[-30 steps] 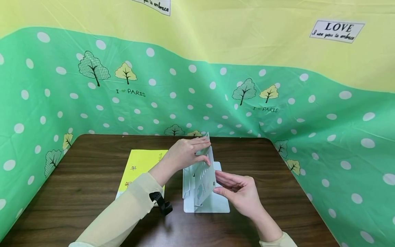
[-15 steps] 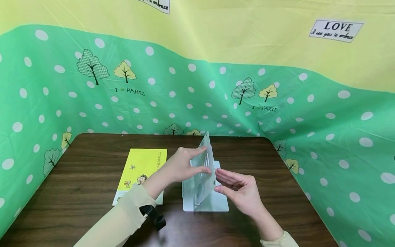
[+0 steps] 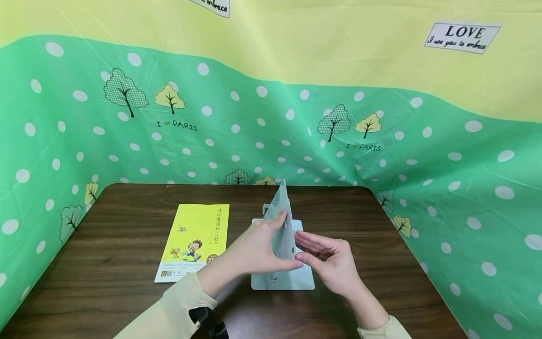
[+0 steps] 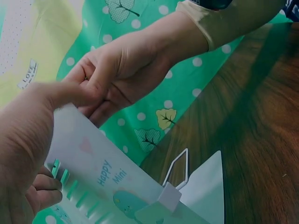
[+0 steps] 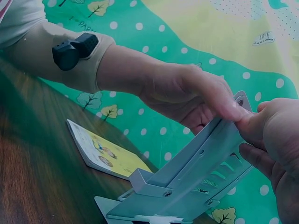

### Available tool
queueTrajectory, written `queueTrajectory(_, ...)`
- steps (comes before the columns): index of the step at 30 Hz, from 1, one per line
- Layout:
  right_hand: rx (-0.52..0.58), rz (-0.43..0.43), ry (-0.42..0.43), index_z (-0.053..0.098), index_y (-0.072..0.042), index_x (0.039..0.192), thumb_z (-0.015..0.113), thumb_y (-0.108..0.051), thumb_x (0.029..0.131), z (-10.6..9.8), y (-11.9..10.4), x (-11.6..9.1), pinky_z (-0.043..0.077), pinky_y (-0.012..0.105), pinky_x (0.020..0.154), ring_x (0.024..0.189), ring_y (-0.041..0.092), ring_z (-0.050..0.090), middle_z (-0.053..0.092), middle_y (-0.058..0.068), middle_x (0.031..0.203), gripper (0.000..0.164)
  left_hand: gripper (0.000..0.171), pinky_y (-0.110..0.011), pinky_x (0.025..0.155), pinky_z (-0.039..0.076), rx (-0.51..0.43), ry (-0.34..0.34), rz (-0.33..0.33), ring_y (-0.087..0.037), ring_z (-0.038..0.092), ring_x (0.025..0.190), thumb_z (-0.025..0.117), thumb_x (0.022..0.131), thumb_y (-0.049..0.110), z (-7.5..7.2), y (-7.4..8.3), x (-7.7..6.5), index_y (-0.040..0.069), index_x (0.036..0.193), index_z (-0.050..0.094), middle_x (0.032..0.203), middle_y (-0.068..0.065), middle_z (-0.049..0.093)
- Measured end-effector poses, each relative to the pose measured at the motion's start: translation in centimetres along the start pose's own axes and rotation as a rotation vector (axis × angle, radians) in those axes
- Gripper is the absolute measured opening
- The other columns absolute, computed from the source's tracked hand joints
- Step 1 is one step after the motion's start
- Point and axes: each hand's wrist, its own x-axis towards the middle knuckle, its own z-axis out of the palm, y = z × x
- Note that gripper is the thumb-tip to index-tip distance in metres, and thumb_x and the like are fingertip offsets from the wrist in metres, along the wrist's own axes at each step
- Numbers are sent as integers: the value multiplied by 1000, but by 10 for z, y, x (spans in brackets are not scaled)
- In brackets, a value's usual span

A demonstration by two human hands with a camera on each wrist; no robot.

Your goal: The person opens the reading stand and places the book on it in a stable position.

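A pale mint metal book stand [image 3: 282,238] rests on the table, its panel tilted up above a flat base plate. The left wrist view shows the panel's printed front [image 4: 117,170], with slots and "Happy Mini" lettering. My left hand [image 3: 260,245] grips the panel from the front side, its thumb at the near side edge and index finger along the panel. My right hand [image 3: 332,263] holds the same edge, thumb at the edge and fingers behind the panel. Both thumbs meet at this edge; in the right wrist view, the stand's back [image 5: 196,172] shows screws and slots.
A yellow picture book [image 3: 195,240] lies flat on the dark wood table [image 3: 106,254], left of the stand. A green and yellow curtain [image 3: 237,113] surrounds the back and sides. Wire page holders [image 4: 177,168] stick out from the stand.
My left hand has slid down the panel from its upper part towards the near edge, its thumb now beside the right thumb. The right hand and the stand stay nearly still.
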Motion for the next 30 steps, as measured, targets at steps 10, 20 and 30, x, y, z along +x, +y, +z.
queueTrajectory(10,-14,0,-4,66,14,131,73,22,87,1,-1,1,60,36,86,116,27,71,70,30,123,45,107,-27,48,42,-1,21,7,-9,39,48,85,76,50,-1,3,3,3,161,41,60,8,56)
queueTrajectory(20,23,-5,-7,63,13,136,71,22,89,0,2,2,58,40,90,122,31,68,67,30,131,49,103,-25,47,44,-86,11,35,-2,37,40,87,77,39,-3,-3,5,-1,160,41,60,5,56)
queueTrajectory(30,5,74,-10,66,10,135,74,17,90,-4,5,-1,62,41,82,118,37,69,67,30,131,45,97,-26,52,44,-68,41,63,-8,45,55,86,77,38,-5,-10,6,-2,157,46,55,10,46)
